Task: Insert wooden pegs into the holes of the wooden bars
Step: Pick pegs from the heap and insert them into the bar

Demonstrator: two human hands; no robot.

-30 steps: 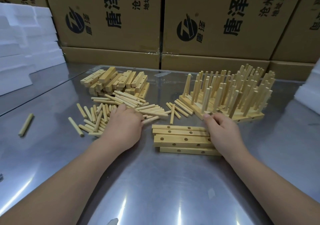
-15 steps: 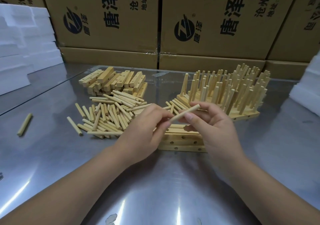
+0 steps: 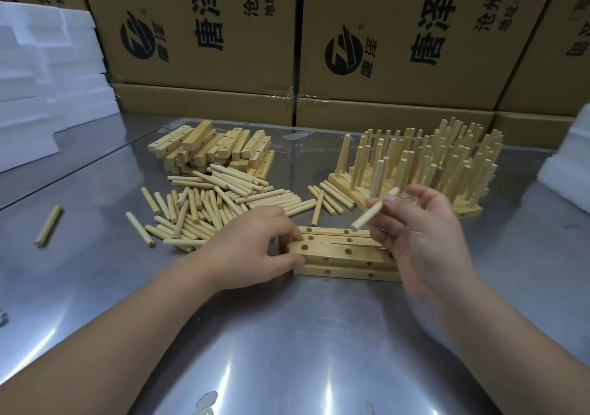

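Several wooden bars [image 3: 343, 253] with open holes lie side by side on the metal table in front of me. My left hand [image 3: 255, 248] grips the left end of the nearest raised bar between thumb and fingers. My right hand [image 3: 418, 232] pinches one wooden peg [image 3: 370, 215], tilted, its lower end hanging just above the bars' far holes. A loose heap of pegs [image 3: 210, 207] lies left of the bars. Behind it sits a pile of empty bars [image 3: 217, 149]. At the back right stand finished bars with upright pegs [image 3: 424, 165].
A single stray peg [image 3: 48, 225] lies far left on the steel table [image 3: 287, 335]. White foam blocks [image 3: 41, 79] are stacked at the left and another [image 3: 568, 165] at the right edge. Large cardboard boxes [image 3: 383, 47] wall off the back.
The peg passed from both hands into my right hand alone and tipped downward toward the bars. My left hand dropped from the peg onto the left end of the bars.
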